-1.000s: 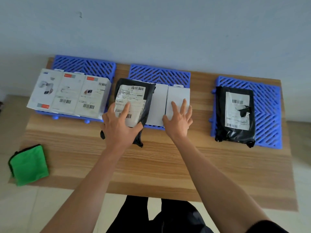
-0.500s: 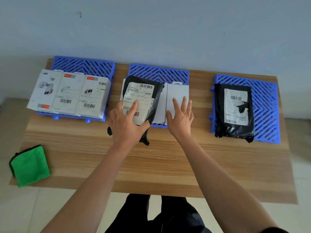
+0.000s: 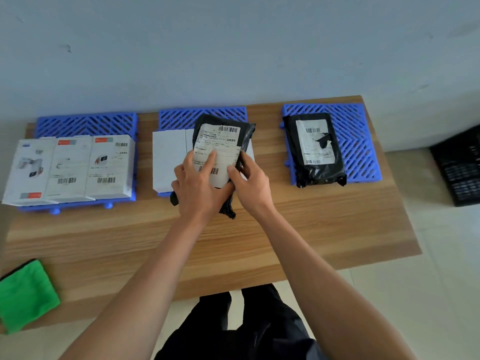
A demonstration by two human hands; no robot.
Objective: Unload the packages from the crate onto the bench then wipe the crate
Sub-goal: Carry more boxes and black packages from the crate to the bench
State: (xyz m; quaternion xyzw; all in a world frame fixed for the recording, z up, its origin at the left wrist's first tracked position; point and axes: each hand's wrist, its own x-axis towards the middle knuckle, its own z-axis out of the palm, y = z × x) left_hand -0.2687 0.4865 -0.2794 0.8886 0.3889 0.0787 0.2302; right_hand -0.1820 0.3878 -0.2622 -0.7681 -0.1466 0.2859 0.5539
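We hold a black plastic mailer bag with a white shipping label [image 3: 220, 149] in both hands over the middle blue slatted plastic mat [image 3: 181, 118].

Half a second ago it lay further left with only our left hand [image 3: 200, 188] on it; now it covers the right-hand plain white boxes [image 3: 168, 159], and our right hand [image 3: 249, 183], earlier flat on a box, pinches the bag's right edge. The left hand's fingers lie spread on the label, thumb tucked beneath. The wooden bench [image 3: 259, 229] also carries a second black mailer [image 3: 315, 149] on the right mat. A black crate [image 3: 459, 167] and a green cloth [image 3: 23, 294] are cut off at the frame edges; the label print is unreadable.
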